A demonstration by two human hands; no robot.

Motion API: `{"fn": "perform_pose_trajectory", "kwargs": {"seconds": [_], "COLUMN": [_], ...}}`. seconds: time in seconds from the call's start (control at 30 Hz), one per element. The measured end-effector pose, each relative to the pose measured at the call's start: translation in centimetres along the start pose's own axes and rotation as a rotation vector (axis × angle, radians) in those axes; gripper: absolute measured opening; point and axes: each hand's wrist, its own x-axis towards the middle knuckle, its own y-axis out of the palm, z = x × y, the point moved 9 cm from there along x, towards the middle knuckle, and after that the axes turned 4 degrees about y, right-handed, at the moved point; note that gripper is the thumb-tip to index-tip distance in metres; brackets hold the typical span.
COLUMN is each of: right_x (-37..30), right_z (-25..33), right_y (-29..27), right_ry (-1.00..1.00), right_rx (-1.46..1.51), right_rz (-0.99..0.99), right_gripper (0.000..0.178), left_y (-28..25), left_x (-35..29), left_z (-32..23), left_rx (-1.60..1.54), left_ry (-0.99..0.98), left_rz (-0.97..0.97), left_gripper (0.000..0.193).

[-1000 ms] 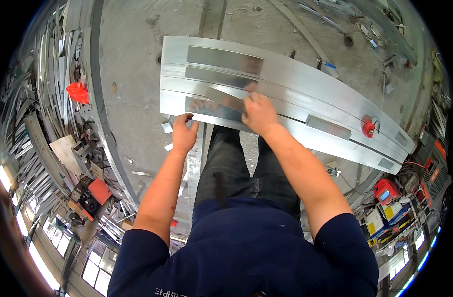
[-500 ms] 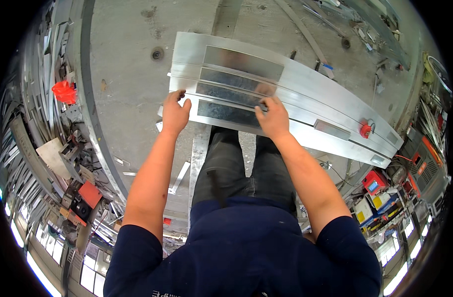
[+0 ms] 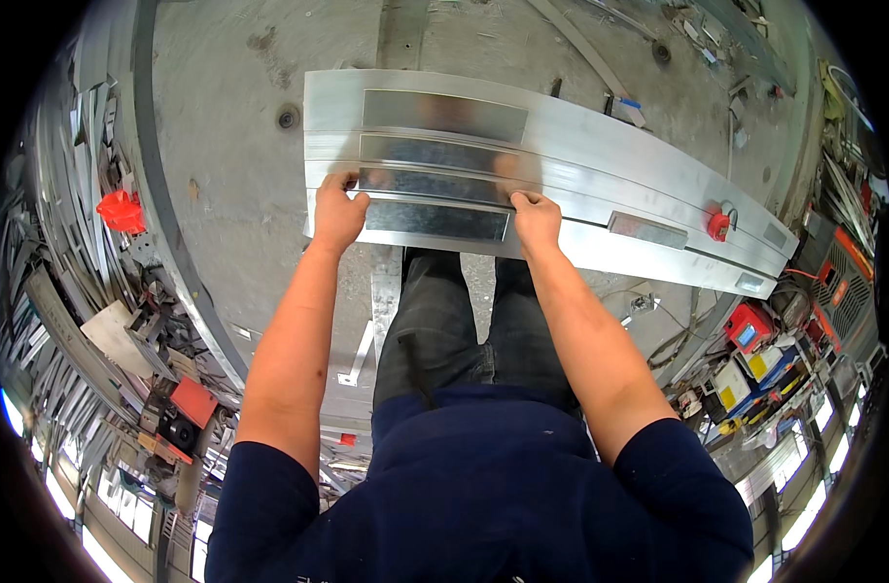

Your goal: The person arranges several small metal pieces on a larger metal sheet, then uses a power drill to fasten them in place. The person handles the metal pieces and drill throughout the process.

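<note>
Both arms reach straight forward: left hand (image 3: 337,216) and right hand (image 3: 536,220) curl their fingers over a small metal plate (image 3: 436,221), gripping its two ends. It lies on long aluminium profiles (image 3: 600,155), long axis left to right. Fingertips are hidden behind the plate's edge.
</note>
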Motion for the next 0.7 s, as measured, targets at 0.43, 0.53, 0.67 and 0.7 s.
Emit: {"fn": "perform_pose_trajectory", "kwargs": {"seconds": [0.43,0.53,0.67,0.7], "right_x": [0.7,0.4,0.4,0.5], "right_z": [-0.5,-0.4,-0.8,-1.0], "right_y": [0.0,-0.2,-0.1,-0.1], "right_ry": [-0.081,-0.077,-0.012,0.008], "right_rx": [0.017,0.055,0.09,0.097], "right_rz": [0.014,0.028,0.027,0.022], "right_gripper": [0.026,0.028,0.029,0.029], "left_y": [0.5,0.5,0.4,0.5], "left_x": [0.1,0.2,0.1,0.1], "left_z": [0.8,1.3,1.7,1.6], "left_rx": [-0.052,-0.077,-0.126,-0.135], "left_ry": [-0.004,-0.004,-0.014,-0.016], "left_rz": [0.056,0.066,0.051,0.049], "left_gripper": [0.04,0.039,0.038,0.038]}}
